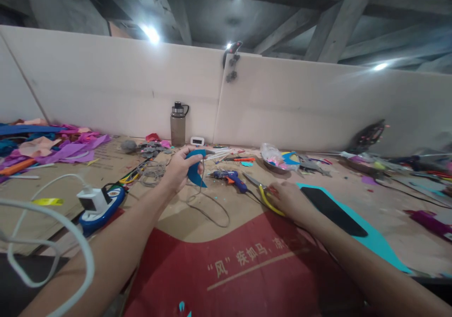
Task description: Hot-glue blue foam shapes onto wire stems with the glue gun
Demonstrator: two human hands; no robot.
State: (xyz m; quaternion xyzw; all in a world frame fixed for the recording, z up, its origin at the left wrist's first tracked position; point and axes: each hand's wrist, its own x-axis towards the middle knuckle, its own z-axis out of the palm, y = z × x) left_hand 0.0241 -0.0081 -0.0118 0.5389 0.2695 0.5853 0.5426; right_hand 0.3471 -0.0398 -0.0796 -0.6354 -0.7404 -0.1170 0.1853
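Observation:
My left hand (181,167) is closed on a curved blue piece of felt or foam sheet (195,170), raised above the cardboard. A thin grey cord (226,215) hangs below the blue piece and loops onto the cardboard; its upper end is hidden by the hand. To the right, my right hand (286,197) is closed around the yellow handles of a pair of scissors (264,195), low over the table. The scissor blades point up and left, toward a blue glue gun (237,180) that lies between the two hands.
Cardboard with a red print (226,279) covers the front. A black phone (334,211) lies on a turquoise sheet (384,246) at right. On the left are a power strip (102,211), white cable (88,260) and coloured scraps (60,145). A bottle (178,126) stands behind.

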